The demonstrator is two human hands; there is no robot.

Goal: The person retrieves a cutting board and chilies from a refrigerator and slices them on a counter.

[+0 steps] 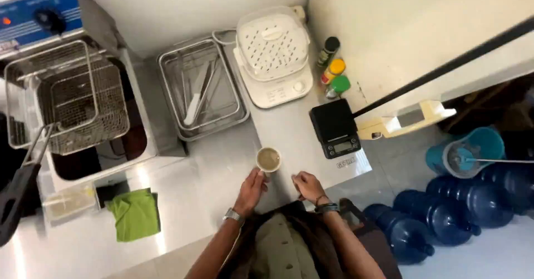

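A small paper cup (pixel 268 159) with brownish liquid stands on the steel counter (pixel 194 190) in front of me. My left hand (pixel 251 188) rests against the cup's near side, fingers wrapped toward it. My right hand (pixel 306 185) lies on the counter just right of the cup, fingers loosely curled, and I cannot tell whether it holds anything small. A watch is on my left wrist and dark bands on my right.
A black digital scale (pixel 335 127) sits right of the cup. Behind are a white perforated-lid appliance (pixel 273 56), a steel tray with utensils (pixel 201 90), small bottles (pixel 332 70), a deep fryer with wire baskets (pixel 69 98), and a green cloth (pixel 134 213). Blue water jugs (pixel 445 212) stand on the floor.
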